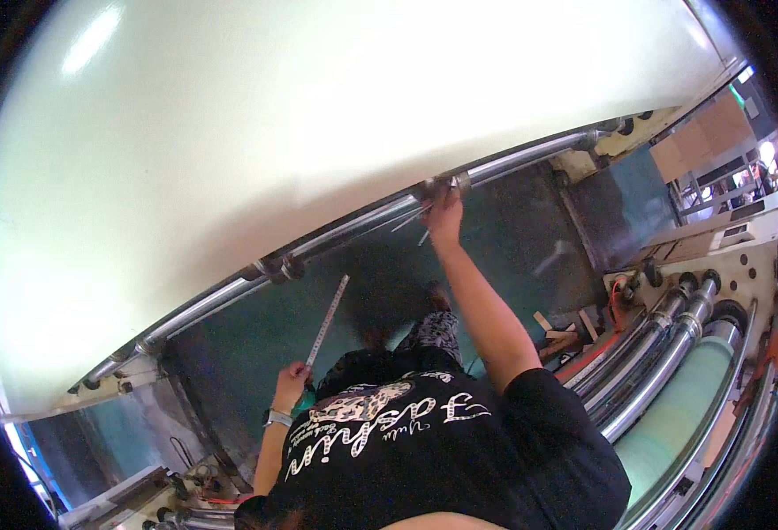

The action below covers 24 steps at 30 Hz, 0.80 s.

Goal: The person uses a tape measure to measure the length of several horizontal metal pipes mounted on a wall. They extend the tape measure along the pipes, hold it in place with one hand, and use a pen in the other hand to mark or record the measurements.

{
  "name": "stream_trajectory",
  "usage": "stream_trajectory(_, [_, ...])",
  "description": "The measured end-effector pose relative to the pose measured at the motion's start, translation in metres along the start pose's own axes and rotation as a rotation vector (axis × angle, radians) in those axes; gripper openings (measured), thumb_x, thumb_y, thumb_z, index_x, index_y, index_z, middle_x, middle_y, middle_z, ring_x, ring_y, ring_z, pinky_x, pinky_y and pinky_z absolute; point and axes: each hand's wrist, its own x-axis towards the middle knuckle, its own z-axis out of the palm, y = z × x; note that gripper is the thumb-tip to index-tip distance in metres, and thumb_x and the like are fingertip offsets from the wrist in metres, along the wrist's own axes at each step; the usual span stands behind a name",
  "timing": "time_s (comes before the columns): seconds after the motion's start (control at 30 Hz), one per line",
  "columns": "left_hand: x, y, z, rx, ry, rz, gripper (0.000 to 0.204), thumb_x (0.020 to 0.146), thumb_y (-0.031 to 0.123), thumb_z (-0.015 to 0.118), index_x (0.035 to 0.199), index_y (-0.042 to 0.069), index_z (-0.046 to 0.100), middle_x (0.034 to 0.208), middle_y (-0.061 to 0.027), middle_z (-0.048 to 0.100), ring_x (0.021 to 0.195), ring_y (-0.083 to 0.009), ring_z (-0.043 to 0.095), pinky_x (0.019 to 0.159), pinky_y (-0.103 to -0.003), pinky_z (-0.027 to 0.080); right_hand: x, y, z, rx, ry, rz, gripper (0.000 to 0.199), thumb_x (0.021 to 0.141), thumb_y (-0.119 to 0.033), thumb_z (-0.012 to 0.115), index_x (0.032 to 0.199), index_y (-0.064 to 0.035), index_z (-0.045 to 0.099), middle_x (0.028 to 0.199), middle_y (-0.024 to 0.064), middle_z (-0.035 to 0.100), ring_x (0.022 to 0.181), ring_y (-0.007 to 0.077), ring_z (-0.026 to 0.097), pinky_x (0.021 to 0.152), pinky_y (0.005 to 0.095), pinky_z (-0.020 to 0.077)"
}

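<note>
- Ruler [328, 320]: a long, thin metal strip, held at its lower end in your left hand [291, 382]; its long axis runs up and slightly rightward from that hand, with the free tip pointing toward the steel shaft [353, 225] above.
- Your left hand is closed around the ruler's lower end, fingers curled over it, with a watch band [277, 417] on the wrist just below.
- Your right hand [445, 212] is stretched out well away from the left, up at the steel shaft, its fingers gathered at a collar [442, 186] on that shaft. A thin, pale, rod-like tool [423, 237] shows just beside it; whether the fingers pinch it, you cannot tell.
- The steel shaft runs on a slant, from low beyond your left hand to high past your right, along the edge of the big white roll [318, 115] that fills everything above both hands.
- Between your two arms lies the dark green floor [512, 230], with your patterned trousers [433, 331] and black printed shirt [424, 442] nearer you.
- To the right of your right arm stand polished rollers [663, 353] and a pale green roller [671, 424].
</note>
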Motion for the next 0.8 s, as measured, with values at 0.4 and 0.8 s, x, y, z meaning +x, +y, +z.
stream_trajectory(0.4, [-0.014, 0.051, -0.062, -0.021, 0.147, 0.095, 0.013, 0.079, 0.012, 0.053, 0.075, -0.001, 0.055, 0.061, -0.01, 0.056, 0.055, -0.0159, 0.052, 0.053, -0.028, 0.04, -0.027, 0.002, 0.021, 0.314, -0.063, -0.005, 0.018, 0.09, -0.022, 0.041, 0.082, -0.0066, 0.035, 0.062, 0.0028, 0.044, 0.049, 0.0123, 0.044, 0.039, 0.0266, 0.0407])
stream_trajectory(0.8, [0.015, 0.084, -0.057, 0.092, -0.007, 0.212, 0.02, 0.08, 0.021, 0.053, 0.078, 0.001, 0.057, 0.067, -0.0136, 0.057, 0.058, -0.0241, 0.054, 0.053, -0.033, 0.04, 0.011, -0.001, -0.024, 0.22, -0.056, -0.102, 0.023, 0.09, -0.024, 0.041, 0.075, -0.0073, 0.035, 0.054, 0.0005, 0.037, 0.042, 0.0103, 0.036, 0.038, 0.025, 0.0296])
